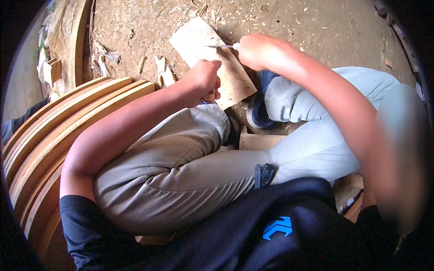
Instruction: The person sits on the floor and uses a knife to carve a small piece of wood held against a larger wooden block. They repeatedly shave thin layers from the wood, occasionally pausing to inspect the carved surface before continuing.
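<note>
Right hand (253, 52) clenched round a slim metal tool (219, 46), tip over the board (237, 81), presumably for control. Board lies on dirt floor (316, 36), likely for support. Left hand (205, 77) curled; cannot tell if gripping.

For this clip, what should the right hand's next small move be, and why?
Probably bring the tip of the thin metal tool to bear on the board. The right hand holds the tool with its tip over the board in this view, though contact is unclear. The left hand is curled nearby, so the tip should stay clear of it.
</note>
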The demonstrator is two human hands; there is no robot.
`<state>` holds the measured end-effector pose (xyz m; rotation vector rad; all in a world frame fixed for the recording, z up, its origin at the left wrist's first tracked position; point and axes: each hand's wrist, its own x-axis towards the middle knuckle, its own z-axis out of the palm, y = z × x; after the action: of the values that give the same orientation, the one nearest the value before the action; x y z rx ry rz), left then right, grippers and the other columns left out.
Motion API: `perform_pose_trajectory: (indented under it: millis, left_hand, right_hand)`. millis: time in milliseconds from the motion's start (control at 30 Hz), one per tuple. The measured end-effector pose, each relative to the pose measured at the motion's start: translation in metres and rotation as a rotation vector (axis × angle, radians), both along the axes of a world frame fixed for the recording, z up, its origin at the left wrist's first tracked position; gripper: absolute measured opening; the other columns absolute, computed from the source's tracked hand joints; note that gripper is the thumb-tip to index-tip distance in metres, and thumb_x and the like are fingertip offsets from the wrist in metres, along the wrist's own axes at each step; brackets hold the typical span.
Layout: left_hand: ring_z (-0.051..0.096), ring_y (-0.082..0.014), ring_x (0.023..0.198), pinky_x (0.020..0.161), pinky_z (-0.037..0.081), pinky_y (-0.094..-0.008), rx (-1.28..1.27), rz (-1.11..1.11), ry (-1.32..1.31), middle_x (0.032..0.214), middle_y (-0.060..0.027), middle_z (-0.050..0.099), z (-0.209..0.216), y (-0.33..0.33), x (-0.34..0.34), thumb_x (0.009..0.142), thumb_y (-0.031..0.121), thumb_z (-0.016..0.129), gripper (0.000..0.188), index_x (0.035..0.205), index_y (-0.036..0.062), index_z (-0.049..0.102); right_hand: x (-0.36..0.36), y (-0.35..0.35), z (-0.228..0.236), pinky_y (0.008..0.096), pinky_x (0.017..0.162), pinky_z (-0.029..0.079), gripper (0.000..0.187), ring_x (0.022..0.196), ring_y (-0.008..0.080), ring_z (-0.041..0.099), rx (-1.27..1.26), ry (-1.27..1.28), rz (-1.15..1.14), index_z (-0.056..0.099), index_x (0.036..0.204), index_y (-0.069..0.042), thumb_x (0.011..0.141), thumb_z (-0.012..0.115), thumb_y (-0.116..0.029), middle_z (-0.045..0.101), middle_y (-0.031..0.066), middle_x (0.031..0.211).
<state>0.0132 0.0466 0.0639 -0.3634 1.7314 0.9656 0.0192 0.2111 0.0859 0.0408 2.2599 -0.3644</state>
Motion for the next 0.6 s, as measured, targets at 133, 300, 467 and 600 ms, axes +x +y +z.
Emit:
perform_pose_trajectory:
  millis: [133, 300, 467, 600]
  left_hand:
    - [0.046, -0.0198, 0.041, 0.035, 0.033, -0.0353, -0.034, 0.099, -0.076, 0.058, -0.0066, 0.044, 0.004, 0.004, -0.005, 0.095, 0.028, 0.042, 0.027, 0.088, 0.0027, 0.047]
    - [0.054, -0.0253, 0.045, 0.037, 0.039, -0.0378, 0.019, -0.037, 0.006, 0.062, -0.0135, 0.049, 0.000, 0.000, 0.001, 0.097, 0.027, 0.037, 0.040, 0.074, -0.0043, 0.047]
    - [0.054, -0.0265, 0.043, 0.037, 0.040, -0.0395, 0.030, -0.016, 0.013, 0.061, -0.0154, 0.051, -0.002, 0.001, 0.004, 0.096, 0.028, 0.035, 0.043, 0.071, -0.0053, 0.048]
    - [0.051, -0.0237, 0.042, 0.035, 0.036, -0.0370, 0.012, 0.018, -0.001, 0.058, -0.0122, 0.048, -0.002, 0.004, 0.003, 0.096, 0.029, 0.039, 0.035, 0.081, -0.0020, 0.048]
  right_hand:
    - [-0.003, -0.017, -0.013, 0.0467, 0.089, 0.050, 0.031, 0.106, 0.0339, 0.063, 0.113, -0.027, -0.105, 0.068, 0.110, -0.006, 0.080, 0.061, -0.011, 0.066, 0.0143, 0.114]
    - [-0.013, -0.001, -0.032, 0.0438, 0.083, 0.051, 0.032, 0.099, 0.0360, 0.064, -0.008, 0.046, 0.042, 0.067, 0.102, 0.001, 0.086, 0.048, -0.018, 0.064, 0.0255, 0.104]
    - [-0.012, 0.007, -0.019, 0.0469, 0.087, 0.048, 0.044, 0.099, 0.0414, 0.062, -0.001, 0.083, 0.143, 0.066, 0.101, 0.004, 0.095, 0.041, -0.032, 0.063, 0.0273, 0.104]
    - [-0.003, 0.010, -0.004, 0.0477, 0.087, 0.047, 0.044, 0.099, 0.0427, 0.061, -0.079, 0.113, 0.095, 0.065, 0.100, 0.005, 0.095, 0.041, -0.031, 0.063, 0.0279, 0.103]
